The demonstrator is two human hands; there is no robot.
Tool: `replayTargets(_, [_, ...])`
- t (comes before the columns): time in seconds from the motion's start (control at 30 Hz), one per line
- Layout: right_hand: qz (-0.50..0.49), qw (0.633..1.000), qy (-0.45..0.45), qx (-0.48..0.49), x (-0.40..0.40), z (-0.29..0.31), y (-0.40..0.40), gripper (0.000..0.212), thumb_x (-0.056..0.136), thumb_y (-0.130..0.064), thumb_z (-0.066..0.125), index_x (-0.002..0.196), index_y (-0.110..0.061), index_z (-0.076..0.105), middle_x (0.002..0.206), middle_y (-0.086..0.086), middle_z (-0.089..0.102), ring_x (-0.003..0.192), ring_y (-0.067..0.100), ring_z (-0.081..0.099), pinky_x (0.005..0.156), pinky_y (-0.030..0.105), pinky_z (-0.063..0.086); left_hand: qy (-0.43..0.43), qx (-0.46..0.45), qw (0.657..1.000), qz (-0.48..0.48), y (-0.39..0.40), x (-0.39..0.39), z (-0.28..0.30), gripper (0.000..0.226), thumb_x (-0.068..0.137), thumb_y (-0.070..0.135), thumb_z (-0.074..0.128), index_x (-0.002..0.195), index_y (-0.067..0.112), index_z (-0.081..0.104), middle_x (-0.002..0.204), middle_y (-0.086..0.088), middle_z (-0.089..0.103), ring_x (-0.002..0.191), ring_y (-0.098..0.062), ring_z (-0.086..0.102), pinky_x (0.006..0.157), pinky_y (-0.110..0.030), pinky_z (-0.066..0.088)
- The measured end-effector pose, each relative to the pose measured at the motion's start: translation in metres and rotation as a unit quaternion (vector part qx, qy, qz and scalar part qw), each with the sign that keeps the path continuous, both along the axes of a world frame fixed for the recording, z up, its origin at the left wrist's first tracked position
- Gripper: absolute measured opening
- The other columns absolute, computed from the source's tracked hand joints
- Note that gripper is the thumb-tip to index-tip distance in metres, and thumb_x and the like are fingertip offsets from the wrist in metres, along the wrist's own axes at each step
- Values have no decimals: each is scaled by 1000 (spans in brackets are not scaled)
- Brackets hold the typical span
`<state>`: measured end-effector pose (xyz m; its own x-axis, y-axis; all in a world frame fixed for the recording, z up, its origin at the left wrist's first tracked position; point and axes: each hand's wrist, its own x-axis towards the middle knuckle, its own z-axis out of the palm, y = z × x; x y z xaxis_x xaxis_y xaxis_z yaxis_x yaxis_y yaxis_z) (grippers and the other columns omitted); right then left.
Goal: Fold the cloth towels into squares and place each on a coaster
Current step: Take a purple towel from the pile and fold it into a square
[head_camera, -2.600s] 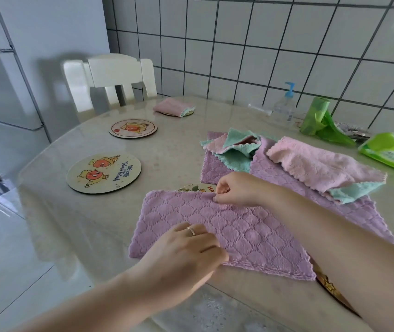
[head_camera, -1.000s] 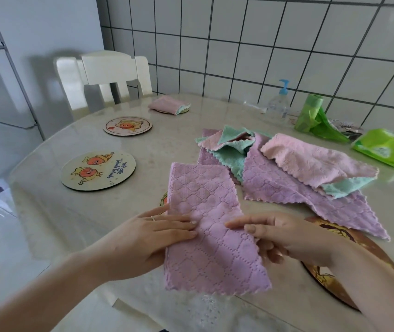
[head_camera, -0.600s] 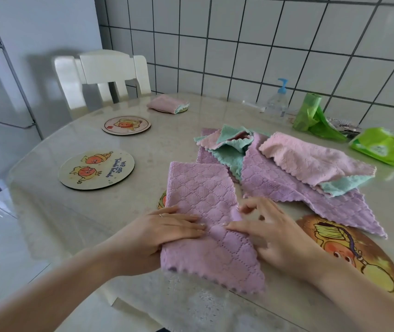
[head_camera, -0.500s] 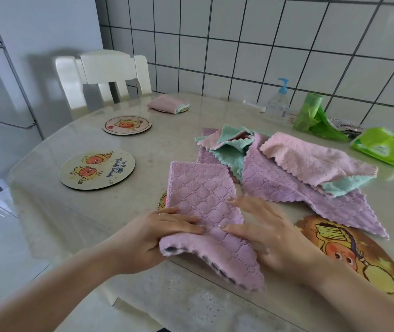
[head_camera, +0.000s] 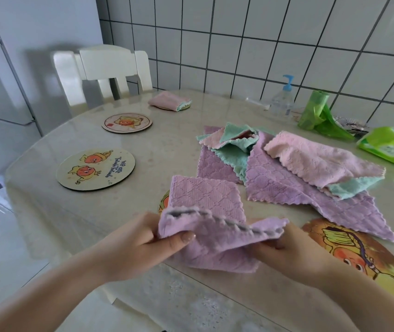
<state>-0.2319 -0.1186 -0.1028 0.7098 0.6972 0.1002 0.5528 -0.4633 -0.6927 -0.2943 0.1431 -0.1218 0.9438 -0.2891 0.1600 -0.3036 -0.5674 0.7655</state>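
Two hands, left hand and right hand, gripping one purple towel, four coasters

From my seat the table looks like glossy, polished stone, throwing back window light. The purple towel is soft plush cloth, quilted in diamonds with a scalloped hem; the pink towel looks fluffier. The round coaster has a matt printed face. Behind, the wall tiles shine smooth, and the green bag is thin crinkled plastic.
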Motion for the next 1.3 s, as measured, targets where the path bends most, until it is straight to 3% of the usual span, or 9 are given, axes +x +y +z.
replayTargets(0.13, [-97,995,15,12,19,-6,10,14,83,-28,60,83,-15,65,77,8,67,68,18,61,71,45,52,-3,-37,995,90,0,17,3,37,73,58,55,58,25,50,46,12,42,43,-3,38,45,-15,27])
replayTargets(0.23, [-147,988,17,-50,37,-10,17,21,83,-26,63,85,-5,60,75,14,66,69,25,62,70,43,51,-32,-29,993,106,7,36,2,25,77,60,58,97,46,54,62,11,54,55,-6,49,54,-19,36])
replayTargets(0.33, [-166,985,35,-42,48,-10,22,18,83,-26,65,91,-11,60,75,5,65,73,23,63,71,43,52,-29,-38,989,139,13,54,-4,85,72,48,63,137,43,9,74,17,62,68,-3,57,69,-15,43])
replayTargets(0.5, [-180,982,49,-5,61,-7,29,25,84,-22,65,106,-14,58,81,1,69,78,17,65,72,40,51,-77,-17,986,148,15,66,-13,99,79,30,70,139,45,-6,75,15,61,67,-7,57,66,-26,47])
replayTargets(0.7, [-202,978,50,-23,73,-14,32,69,85,-25,65,143,-22,29,55,-8,53,49,-2,46,56,23,32,-45,60,982,174,16,72,-9,98,78,36,70,144,42,-2,78,9,59,68,-4,56,69,-29,49])
replayTargets(0.83, [-209,976,19,-59,78,-15,34,78,83,-32,65,146,-32,19,73,-9,54,64,1,51,62,22,36,-16,118,977,177,14,72,-3,72,82,39,64,143,38,25,87,13,55,81,-8,56,77,-31,48])
replayTargets(0.97, [-226,962,-103,-110,65,-7,33,61,90,-32,52,144,-30,25,122,-5,44,99,11,52,82,26,39,-171,177,946,208,8,64,9,45,84,42,39,122,28,59,109,12,58,106,-12,52,86,-28,40])
replayTargets(1.1, [-161,959,-169,-160,44,-1,52,61,85,-41,22,144,-28,28,151,-8,23,137,10,19,112,40,20,-206,256,936,123,-21,60,14,47,85,35,31,117,23,62,125,9,60,121,-12,52,101,-36,37])
replayTargets(1.3, [-117,947,-149,-260,36,-22,69,90,61,-51,-7,147,-33,12,156,-15,2,141,2,-3,113,52,0,-101,360,922,102,-28,57,-11,57,85,45,29,129,21,54,134,4,55,126,-15,49,98,-49,44])
